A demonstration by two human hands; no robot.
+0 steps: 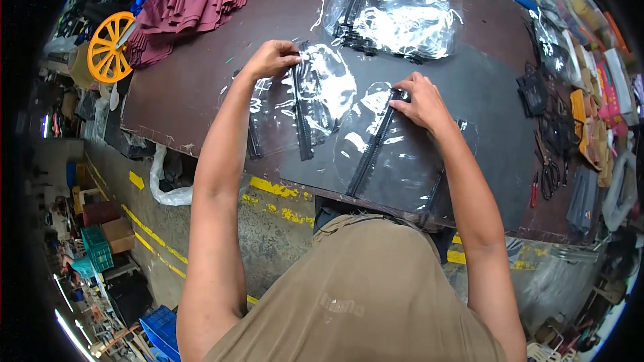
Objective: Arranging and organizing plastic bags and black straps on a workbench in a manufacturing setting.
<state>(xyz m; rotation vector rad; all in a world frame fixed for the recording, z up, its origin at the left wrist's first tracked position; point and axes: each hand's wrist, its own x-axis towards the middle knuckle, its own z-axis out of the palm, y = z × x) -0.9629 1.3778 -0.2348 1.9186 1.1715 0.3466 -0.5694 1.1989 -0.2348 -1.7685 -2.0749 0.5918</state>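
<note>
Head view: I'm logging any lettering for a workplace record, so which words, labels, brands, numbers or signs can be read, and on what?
None reads clearly.
Brown shirt: faded chest print, too worn and blurred to read.
Yellow floor marking: paint, no letters visible.
Clear plastic piece in the left hand: no lettering visible.
Zippered piece in the right hand: none visible either.

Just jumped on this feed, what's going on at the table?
At a dark table, a person's left hand holds the upper end of a black strip on a clear plastic piece. The right hand pinches the upper end of another strip on a second clear piece, over a dark grey mat. Beyond the hands lies a pile of similar clear plastic.
</note>
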